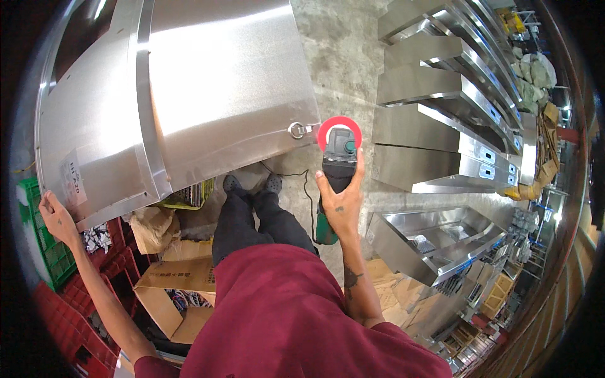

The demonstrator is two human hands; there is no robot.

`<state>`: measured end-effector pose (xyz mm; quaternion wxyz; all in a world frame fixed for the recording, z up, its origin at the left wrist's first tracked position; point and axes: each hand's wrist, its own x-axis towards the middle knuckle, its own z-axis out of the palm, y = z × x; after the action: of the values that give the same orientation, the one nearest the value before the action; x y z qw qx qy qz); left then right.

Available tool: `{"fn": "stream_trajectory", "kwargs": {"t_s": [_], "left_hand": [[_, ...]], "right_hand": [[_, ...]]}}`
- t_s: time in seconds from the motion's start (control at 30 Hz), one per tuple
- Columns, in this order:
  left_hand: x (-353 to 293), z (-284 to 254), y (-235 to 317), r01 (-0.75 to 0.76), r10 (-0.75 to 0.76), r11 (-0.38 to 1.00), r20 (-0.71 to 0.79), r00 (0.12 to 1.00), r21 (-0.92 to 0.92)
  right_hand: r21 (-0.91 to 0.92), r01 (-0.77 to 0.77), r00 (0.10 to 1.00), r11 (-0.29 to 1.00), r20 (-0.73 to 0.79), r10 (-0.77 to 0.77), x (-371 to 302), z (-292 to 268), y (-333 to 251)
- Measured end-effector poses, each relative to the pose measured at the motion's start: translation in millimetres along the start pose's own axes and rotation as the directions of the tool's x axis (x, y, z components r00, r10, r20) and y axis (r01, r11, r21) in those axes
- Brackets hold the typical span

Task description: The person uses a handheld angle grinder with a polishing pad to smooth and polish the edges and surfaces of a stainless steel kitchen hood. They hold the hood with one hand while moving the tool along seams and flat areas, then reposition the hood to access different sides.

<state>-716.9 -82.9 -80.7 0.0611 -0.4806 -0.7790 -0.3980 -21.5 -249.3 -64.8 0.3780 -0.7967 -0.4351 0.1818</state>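
Note:
My right hand (342, 205) is closed around an angle grinder (339, 170) with a dark head, a green body and a red-and-white disc. The disc is beside the right corner of a large stainless steel hood (227, 82), near a metal ring latch (297, 130); I cannot tell whether they touch. At the hood's near left corner, my left hand (60, 220) grips the edge, next to a white label (72, 179) on the panel. A dark cord (307, 183) lies on the floor by the grinder.
Several steel hoods (428, 85) stand in a row at right, with another steel unit (435, 236) nearer me. Green crates (53, 252) and red crates (57, 309) line the left. An open cardboard box (157, 309) sits beside my legs. Concrete floor (337, 57) runs between the hoods.

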Motion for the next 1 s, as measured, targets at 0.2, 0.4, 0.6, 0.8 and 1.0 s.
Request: {"fn": "stream_trajectory", "kwargs": {"t_s": [0.2, 0.4, 0.6, 0.8, 1.0], "left_hand": [[0, -4, 0, 0.0, 0.0, 0.999, 0.001, 1.0, -0.032], [-1, -4, 4, -0.007, 0.007, 0.999, -0.014, 1.0, 0.044], [-4, -6, 2, -0.029, 0.03, 0.999, -0.012, 0.999, 0.03], [-3, -9, -5, 0.018, -0.018, 1.0, -0.003, 1.0, 0.005], [2, -7, -4, -0.025, 0.025, 1.0, -0.013, 1.0, -0.011]], "right_hand": [[0.098, -0.135, 0.989, 0.986, 0.079, 0.127, -13, 4, -10], [0.06, -0.114, 0.993, 0.992, 0.002, 0.114, -9, 2, -14], [0.117, -0.114, 0.99, 0.987, 0.092, 0.103, -24, 6, -20], [0.15, -0.134, 0.99, 0.98, 0.057, 0.126, -24, 0, -21], [0.077, -0.108, 0.992, 0.991, -0.051, 0.112, -10, -6, -12]]}}
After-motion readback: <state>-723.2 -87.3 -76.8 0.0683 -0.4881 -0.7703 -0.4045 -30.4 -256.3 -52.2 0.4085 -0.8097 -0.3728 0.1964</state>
